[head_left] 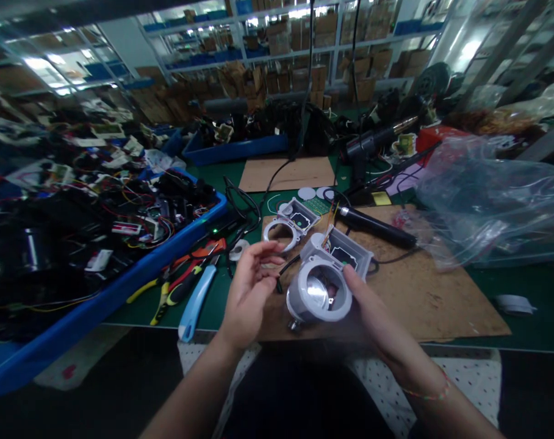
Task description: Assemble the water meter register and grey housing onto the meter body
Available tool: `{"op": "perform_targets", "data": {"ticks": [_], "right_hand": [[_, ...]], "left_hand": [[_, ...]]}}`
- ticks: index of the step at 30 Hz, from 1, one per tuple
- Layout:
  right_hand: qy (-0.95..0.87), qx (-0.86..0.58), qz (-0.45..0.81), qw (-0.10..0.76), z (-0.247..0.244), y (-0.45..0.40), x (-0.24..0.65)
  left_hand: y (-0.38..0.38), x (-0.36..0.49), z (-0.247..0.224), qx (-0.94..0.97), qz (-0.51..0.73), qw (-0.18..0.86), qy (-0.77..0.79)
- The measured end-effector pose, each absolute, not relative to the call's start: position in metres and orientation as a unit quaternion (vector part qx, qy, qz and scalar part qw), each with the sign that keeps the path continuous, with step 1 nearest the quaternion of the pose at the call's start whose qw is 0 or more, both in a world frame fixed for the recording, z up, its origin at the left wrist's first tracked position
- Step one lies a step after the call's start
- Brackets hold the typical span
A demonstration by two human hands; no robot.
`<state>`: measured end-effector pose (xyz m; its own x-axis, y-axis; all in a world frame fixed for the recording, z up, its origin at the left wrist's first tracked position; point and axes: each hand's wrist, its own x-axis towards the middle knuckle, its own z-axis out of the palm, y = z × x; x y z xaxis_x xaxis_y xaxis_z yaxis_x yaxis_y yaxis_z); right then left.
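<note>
A grey plastic housing [320, 289], with a round cup at the front and a square box section behind, is tilted so its open mouth faces me. My right hand [368, 305] grips its right side, thumb on the rim and the other fingers hidden behind. Inside the cup are a shiny disc and a small metal part. To the left, my left hand [254, 289] is half curled with its fingers apart, close to a short black cable [290, 264]. Just behind lies a second grey frame [281, 235] with a ring and a square opening.
A brown board [432, 299] lies under the housing. A black soldering iron handle [377, 225] rests on it. At left are pliers [185, 283], a light-blue knife [198, 302] and a blue bin [167, 241] of parts. A plastic bag [501, 207] and a white roll [515, 304] sit right.
</note>
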<state>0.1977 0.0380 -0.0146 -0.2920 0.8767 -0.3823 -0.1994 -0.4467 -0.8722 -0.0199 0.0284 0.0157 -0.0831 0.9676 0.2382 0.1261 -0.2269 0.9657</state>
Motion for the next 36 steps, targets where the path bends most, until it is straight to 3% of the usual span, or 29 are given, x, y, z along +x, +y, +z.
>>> {"op": "perform_targets", "data": {"ticks": [6, 13, 18, 24, 26, 36], "right_hand": [[-0.403, -0.414, 0.713, 0.397, -0.022, 0.039, 0.194], [-0.425, -0.409, 0.699, 0.404, -0.034, 0.038, 0.199], [-0.528, -0.420, 0.641, 0.366, -0.036, 0.034, 0.221], [-0.708, -0.491, 0.378, 0.341, -0.039, 0.038, 0.244], [-0.722, -0.489, 0.344, 0.347, -0.038, 0.043, 0.246], [-0.616, -0.461, 0.483, 0.418, -0.031, 0.028, 0.229]], "left_hand": [[-0.004, -0.018, -0.017, 0.606, 0.413, 0.470, 0.491], [-0.005, 0.014, -0.027, 0.635, 0.401, 0.312, 0.582], [0.000, 0.000, -0.035, 0.658, 0.407, 0.312, 0.552], [0.010, -0.028, -0.027, 0.718, 0.357, 0.370, 0.469], [0.011, -0.030, -0.024, 0.716, 0.348, 0.381, 0.470], [-0.011, -0.008, -0.029, 0.679, 0.378, 0.311, 0.547]]}}
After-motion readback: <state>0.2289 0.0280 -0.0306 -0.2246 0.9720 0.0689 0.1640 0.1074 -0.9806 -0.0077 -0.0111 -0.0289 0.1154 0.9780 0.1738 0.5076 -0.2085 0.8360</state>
